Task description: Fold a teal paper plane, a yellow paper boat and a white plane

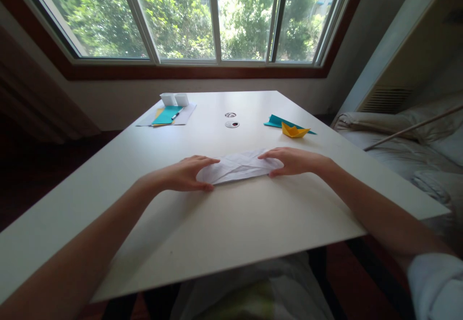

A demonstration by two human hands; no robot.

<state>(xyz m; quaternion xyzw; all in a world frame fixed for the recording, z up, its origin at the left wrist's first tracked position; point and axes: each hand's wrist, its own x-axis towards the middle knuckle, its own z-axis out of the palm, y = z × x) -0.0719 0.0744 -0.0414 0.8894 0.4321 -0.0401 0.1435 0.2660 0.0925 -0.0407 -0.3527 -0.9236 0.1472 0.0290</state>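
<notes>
I see my left hand (184, 174) and right hand (291, 160) pressing flat, fingers extended, on opposite ends of a creased white folded paper (238, 167) mid-way across the white table (231, 223).

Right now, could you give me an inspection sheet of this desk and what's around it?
Surface: white table, mostly bare.
Job's things: folded white paper, flat.
Clutter: yellow paper boat on teal sheet; teal paper and pen far left; two white boxes.
Hands: left hand and right hand press the paper's ends.
Cables: nothing seen; cable hole in table.
Surroundings: window with trees, bedding at right.
</notes>
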